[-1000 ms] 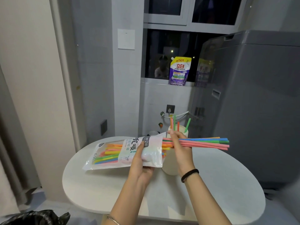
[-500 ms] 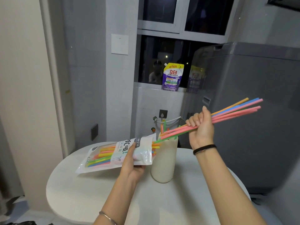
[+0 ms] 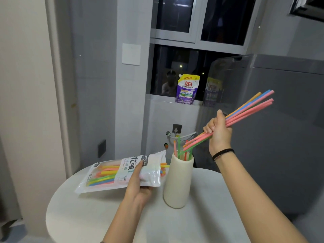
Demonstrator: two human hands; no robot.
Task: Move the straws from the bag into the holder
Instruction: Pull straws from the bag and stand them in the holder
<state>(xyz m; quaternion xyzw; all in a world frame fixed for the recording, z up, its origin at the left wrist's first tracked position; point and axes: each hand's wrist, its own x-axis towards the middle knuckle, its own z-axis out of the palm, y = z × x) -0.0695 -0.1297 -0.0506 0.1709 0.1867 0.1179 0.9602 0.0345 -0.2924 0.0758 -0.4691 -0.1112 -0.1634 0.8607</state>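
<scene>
My left hand (image 3: pixel 138 186) grips the clear straw bag (image 3: pixel 112 174) above the table, its open mouth turned right toward the holder. Several coloured straws lie inside it, a few ends poking out. A cream vase-shaped holder (image 3: pixel 178 183) stands on the round white table (image 3: pixel 84 216) with a few straws upright in it. My right hand (image 3: pixel 218 133) is closed around a bundle of straws (image 3: pixel 249 106) in pink, blue, orange and green. The bundle slants down-left, its lower ends just above the holder's rim.
A grey washing machine (image 3: pixel 273 137) stands close on the right, behind the raised straws. A purple detergent pouch (image 3: pixel 186 89) sits on the window sill behind. The wall and a door frame close off the left side.
My right hand drew the bundle out of the bag, lifted it up and right, then tilted its lower ends toward the holder. The bag stayed in my left hand.
</scene>
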